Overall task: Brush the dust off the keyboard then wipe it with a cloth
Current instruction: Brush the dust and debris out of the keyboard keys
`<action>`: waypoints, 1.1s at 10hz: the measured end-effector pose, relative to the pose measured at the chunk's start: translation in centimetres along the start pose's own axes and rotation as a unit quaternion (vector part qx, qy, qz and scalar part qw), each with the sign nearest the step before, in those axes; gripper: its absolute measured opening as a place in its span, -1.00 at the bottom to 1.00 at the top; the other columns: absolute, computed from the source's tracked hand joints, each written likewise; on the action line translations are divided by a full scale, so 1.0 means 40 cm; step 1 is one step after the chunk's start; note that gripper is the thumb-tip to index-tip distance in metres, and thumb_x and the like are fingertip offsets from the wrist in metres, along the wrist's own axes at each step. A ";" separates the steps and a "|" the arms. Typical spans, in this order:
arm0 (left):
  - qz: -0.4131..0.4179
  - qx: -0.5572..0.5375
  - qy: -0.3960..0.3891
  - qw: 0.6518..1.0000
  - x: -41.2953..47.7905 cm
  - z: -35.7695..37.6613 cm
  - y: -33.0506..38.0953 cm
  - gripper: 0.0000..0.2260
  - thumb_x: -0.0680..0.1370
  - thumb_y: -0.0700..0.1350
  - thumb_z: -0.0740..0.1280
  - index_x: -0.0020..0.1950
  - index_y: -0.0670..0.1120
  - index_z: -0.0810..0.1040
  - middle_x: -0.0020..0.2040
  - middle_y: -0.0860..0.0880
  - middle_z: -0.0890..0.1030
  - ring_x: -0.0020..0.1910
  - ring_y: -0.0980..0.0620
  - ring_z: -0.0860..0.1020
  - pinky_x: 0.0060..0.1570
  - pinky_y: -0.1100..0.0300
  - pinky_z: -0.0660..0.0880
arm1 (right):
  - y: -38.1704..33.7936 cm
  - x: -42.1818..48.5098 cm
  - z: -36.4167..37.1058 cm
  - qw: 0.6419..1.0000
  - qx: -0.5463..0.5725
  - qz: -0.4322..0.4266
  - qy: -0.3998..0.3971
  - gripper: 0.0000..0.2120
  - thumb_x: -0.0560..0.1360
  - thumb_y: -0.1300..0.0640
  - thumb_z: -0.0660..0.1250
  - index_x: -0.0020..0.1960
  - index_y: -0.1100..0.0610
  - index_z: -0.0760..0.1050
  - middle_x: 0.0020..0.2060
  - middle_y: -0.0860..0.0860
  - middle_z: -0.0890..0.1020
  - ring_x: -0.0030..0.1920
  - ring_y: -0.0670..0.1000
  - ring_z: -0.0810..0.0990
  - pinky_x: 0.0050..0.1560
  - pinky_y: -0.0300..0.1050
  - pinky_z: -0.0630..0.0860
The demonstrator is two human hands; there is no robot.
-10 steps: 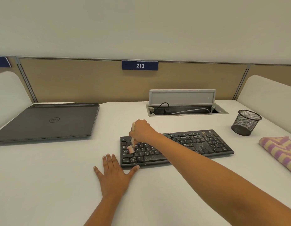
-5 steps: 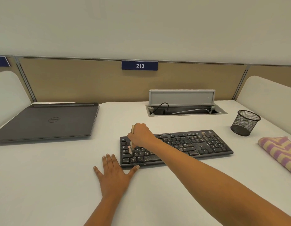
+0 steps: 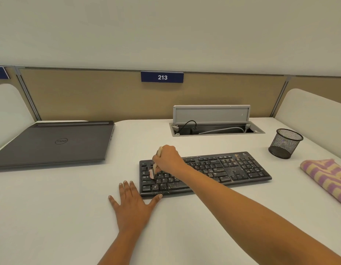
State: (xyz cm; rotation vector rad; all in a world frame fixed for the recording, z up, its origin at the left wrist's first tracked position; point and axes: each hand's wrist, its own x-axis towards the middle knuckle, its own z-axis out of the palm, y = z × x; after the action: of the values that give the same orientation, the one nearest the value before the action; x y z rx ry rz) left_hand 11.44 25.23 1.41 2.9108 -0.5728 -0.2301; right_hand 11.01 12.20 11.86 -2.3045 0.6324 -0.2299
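A black keyboard [image 3: 232, 169] speckled with pale dust lies across the middle of the white desk [image 3: 51, 207]. My right hand [image 3: 168, 159] is closed around a small wooden-handled brush [image 3: 154, 170], whose pinkish bristles touch the keys at the keyboard's left end. My left hand [image 3: 132, 203] lies flat on the desk with fingers spread, its thumb against the keyboard's front left edge. A purple and yellow striped cloth [image 3: 326, 177] rests folded at the right edge of the desk, apart from both hands.
A closed dark laptop [image 3: 55, 142] sits at the back left. A black mesh pen cup [image 3: 285, 143] stands behind the keyboard's right end. An open cable hatch [image 3: 213, 129] with cords lies at the back centre, before a tan partition.
My right hand with the brush has shifted slightly back and forth over the keyboard's left keys. My left hand has stayed flat in the same place.
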 end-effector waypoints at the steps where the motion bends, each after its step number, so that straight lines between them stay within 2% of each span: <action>1: -0.001 0.001 0.002 1.000 0.001 0.000 0.000 0.32 -0.05 0.49 -0.67 0.56 -0.16 -0.13 0.58 -0.10 -0.09 0.54 -0.03 -0.16 0.44 -0.21 -0.14 | -0.007 0.010 -0.009 0.999 -0.006 0.011 -0.034 -0.78 0.53 0.22 0.21 0.04 0.38 0.49 -0.04 0.28 0.63 -0.03 0.24 0.64 -0.04 0.02 0.56; 2: -0.001 0.000 0.001 1.000 0.002 -0.001 0.000 0.31 -0.04 0.50 -0.66 0.56 -0.16 -0.13 0.58 -0.10 -0.09 0.54 -0.03 -0.17 0.44 -0.21 -0.14 | -0.017 0.020 -0.024 0.999 0.013 -0.016 -0.032 -0.75 0.51 0.18 0.28 0.08 0.34 0.53 -0.01 0.26 0.63 -0.02 0.21 0.64 0.03 0.06 0.58; 3: -0.003 0.004 0.004 1.000 0.001 0.001 0.000 0.32 -0.04 0.50 -0.67 0.56 -0.17 -0.11 0.58 -0.10 -0.06 0.55 -0.03 -0.14 0.44 -0.21 -0.12 | -0.015 0.012 -0.028 0.996 0.039 -0.053 -0.053 -0.80 0.47 0.16 0.39 0.03 0.25 0.61 -0.02 0.21 0.65 -0.06 0.11 0.64 0.04 0.04 0.59; 4: -0.004 0.004 0.003 1.000 0.002 0.002 0.000 0.33 -0.05 0.49 -0.67 0.56 -0.16 -0.10 0.58 -0.10 -0.06 0.55 -0.03 -0.14 0.44 -0.21 -0.12 | -0.004 0.004 -0.035 0.993 0.020 -0.056 -0.100 -0.79 0.45 0.17 0.42 0.04 0.25 0.62 -0.01 0.20 0.65 -0.06 0.07 0.63 0.00 -0.03 0.61; 5: -0.003 0.005 0.004 1.000 0.002 0.000 0.000 0.31 -0.04 0.49 -0.67 0.56 -0.16 -0.12 0.58 -0.10 -0.07 0.55 -0.04 -0.14 0.44 -0.21 -0.13 | -0.001 0.000 -0.060 0.989 -0.014 -0.061 -0.134 -0.79 0.46 0.21 0.40 0.06 0.28 0.60 0.01 0.20 0.65 -0.14 0.00 0.59 -0.17 -0.26 0.55; 7: -0.002 0.004 0.006 1.000 0.000 0.000 0.000 0.33 -0.04 0.50 -0.67 0.56 -0.17 -0.10 0.58 -0.10 -0.06 0.55 -0.04 -0.13 0.44 -0.21 -0.12 | 0.008 0.007 -0.110 0.982 -0.077 -0.048 -0.166 -0.78 0.47 0.22 0.39 0.07 0.32 0.59 -0.02 0.22 0.66 -0.08 0.11 0.68 -0.10 -0.21 0.58; 8: -0.001 0.006 0.006 1.000 0.001 0.001 -0.001 0.32 -0.03 0.50 -0.66 0.56 -0.16 -0.11 0.58 -0.10 -0.06 0.55 -0.04 -0.13 0.44 -0.21 -0.12 | 0.007 0.016 -0.119 0.978 -0.113 -0.042 -0.168 -0.74 0.47 0.19 0.39 0.09 0.34 0.56 -0.03 0.21 0.67 -0.20 0.05 0.66 -0.03 -0.13 0.58; 9: -0.001 0.006 0.006 1.000 0.002 0.001 -0.001 0.31 -0.03 0.50 -0.66 0.56 -0.16 -0.11 0.58 -0.10 -0.06 0.55 -0.04 -0.13 0.43 -0.22 -0.12 | -0.008 0.023 -0.122 0.983 -0.125 -0.029 -0.133 -0.76 0.50 0.16 0.34 0.03 0.35 0.51 -0.03 0.21 0.66 -0.27 0.02 0.58 -0.07 -0.11 0.56; 10: -0.001 0.006 0.003 1.000 0.002 0.002 -0.001 0.31 -0.03 0.50 -0.66 0.56 -0.17 -0.12 0.58 -0.10 -0.07 0.55 -0.04 -0.15 0.43 -0.22 -0.13 | -0.012 0.025 -0.100 0.998 -0.048 -0.015 -0.039 -0.73 0.54 0.14 0.27 0.08 0.35 0.50 0.01 0.24 0.62 -0.02 0.17 0.63 0.05 0.04 0.57; 11: -0.002 0.003 0.002 1.000 0.002 0.002 -0.001 0.32 -0.04 0.50 -0.66 0.56 -0.16 -0.13 0.58 -0.10 -0.08 0.55 -0.04 -0.16 0.44 -0.21 -0.14 | -0.007 0.013 -0.065 1.000 0.001 -0.013 0.019 -0.73 0.56 0.18 0.20 0.00 0.39 0.53 -0.06 0.29 0.63 -0.04 0.23 0.63 0.04 0.10 0.57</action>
State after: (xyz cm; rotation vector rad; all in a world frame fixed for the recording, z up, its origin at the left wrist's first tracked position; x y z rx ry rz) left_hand 11.51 25.23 1.32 2.9185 -0.5681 -0.2226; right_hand 10.66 10.55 13.92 -2.3130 0.6218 -0.2854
